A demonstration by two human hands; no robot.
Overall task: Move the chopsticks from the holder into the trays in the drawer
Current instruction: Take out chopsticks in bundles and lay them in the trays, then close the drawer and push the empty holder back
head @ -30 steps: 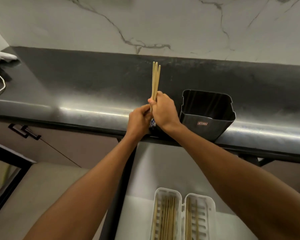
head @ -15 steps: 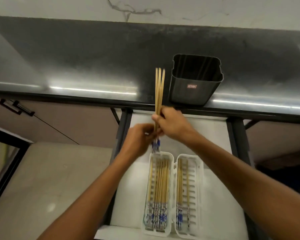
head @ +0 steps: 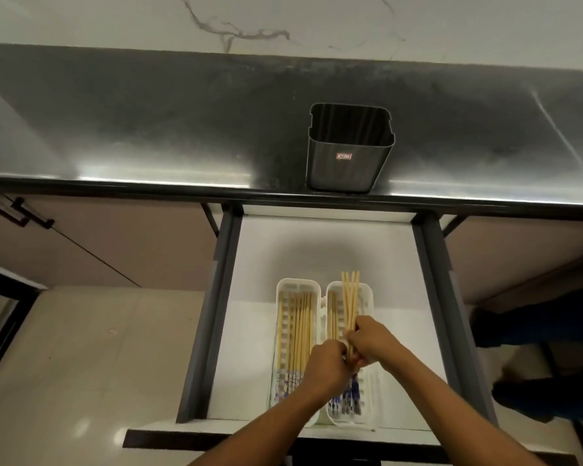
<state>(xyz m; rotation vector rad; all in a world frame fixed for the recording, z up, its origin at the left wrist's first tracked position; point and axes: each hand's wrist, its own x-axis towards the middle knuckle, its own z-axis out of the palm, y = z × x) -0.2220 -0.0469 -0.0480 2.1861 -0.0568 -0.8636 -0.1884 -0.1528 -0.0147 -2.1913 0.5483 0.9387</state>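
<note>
A small bundle of bamboo chopsticks [head: 350,297] with blue-patterned ends is gripped by both hands. My right hand [head: 372,338] holds it at mid-length, and my left hand [head: 327,366] holds it just below. The bundle lies low over the right white tray [head: 367,297] in the open drawer [head: 256,297], tips pointing away from me. The left white tray [head: 285,287] holds several chopsticks side by side. The dark metal holder [head: 350,153] stands on the counter edge above the drawer, and I see no chopsticks in it.
The dark steel counter [head: 148,129] runs across the top under a marble wall. The drawer's grey side rails [head: 216,297] flank the white drawer floor. A cabinet handle [head: 17,211] is at the left. Dark clothing or shoes [head: 546,364] show at the right.
Both hands brought the chopstick bundle from above the counter beside the holder down into the drawer, over the right tray. The camera tilted down with them.
</note>
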